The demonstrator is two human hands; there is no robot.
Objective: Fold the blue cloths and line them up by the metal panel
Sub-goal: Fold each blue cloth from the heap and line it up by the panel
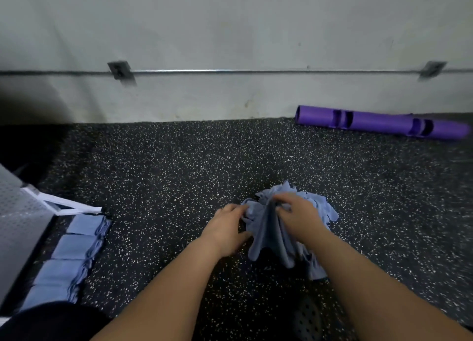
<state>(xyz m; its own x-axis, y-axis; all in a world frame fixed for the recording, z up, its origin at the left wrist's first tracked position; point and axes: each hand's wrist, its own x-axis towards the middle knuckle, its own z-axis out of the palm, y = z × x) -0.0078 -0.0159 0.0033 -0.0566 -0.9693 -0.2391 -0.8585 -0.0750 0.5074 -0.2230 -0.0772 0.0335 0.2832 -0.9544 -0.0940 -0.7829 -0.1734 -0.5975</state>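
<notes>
A crumpled heap of blue cloths (317,207) lies on the speckled black floor at centre right. One blue cloth (268,235) is pulled up from it and hangs in folds between my hands. My left hand (227,228) pinches its left edge, and my right hand (297,212) grips its top from the right. Several folded blue cloths (74,248) lie in a row at the lower left, running alongside the perforated metal panel (18,223).
A purple tube (378,123) lies on the floor by the grey wall at the right. A thin metal rail (256,71) with two brackets runs along the wall. A white frame (64,205) sits at the panel's far end. A dark perforated shoe (307,317) shows near the bottom.
</notes>
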